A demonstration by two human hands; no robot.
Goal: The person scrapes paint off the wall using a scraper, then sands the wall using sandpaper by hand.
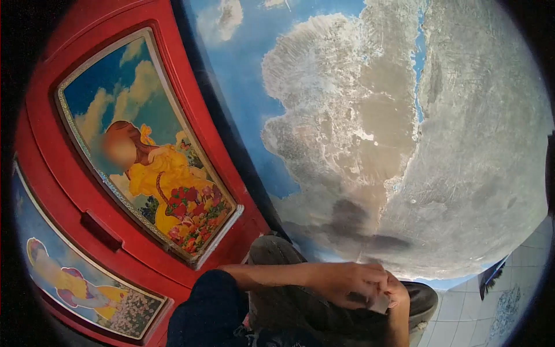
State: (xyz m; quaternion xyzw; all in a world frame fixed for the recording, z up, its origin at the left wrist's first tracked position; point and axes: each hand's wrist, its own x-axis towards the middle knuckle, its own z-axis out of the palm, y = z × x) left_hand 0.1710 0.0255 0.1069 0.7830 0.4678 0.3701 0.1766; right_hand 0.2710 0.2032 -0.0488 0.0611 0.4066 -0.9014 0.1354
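My left hand [351, 283] reaches across from the left, its fingers bent and closed over my lap. Close against it, my right hand [397, 294] is also closed, with its fingertips pinched together. A small pale flat piece [380, 303] shows between the fingers of both hands; its kind cannot be made out. Both hands are above my bent knees in dark trousers [289, 298]. Just beyond them stands a wall [462, 144] with bare grey plaster where blue paint has come off.
A red cabinet [217, 156] with picture panels stands close at left. Blue paint [231, 75] remains on the wall's left side. White floor tiles [462, 309] at lower right carry scattered bluish flakes [507, 309]. Dark bristles [491, 277] lie near the wall's foot.
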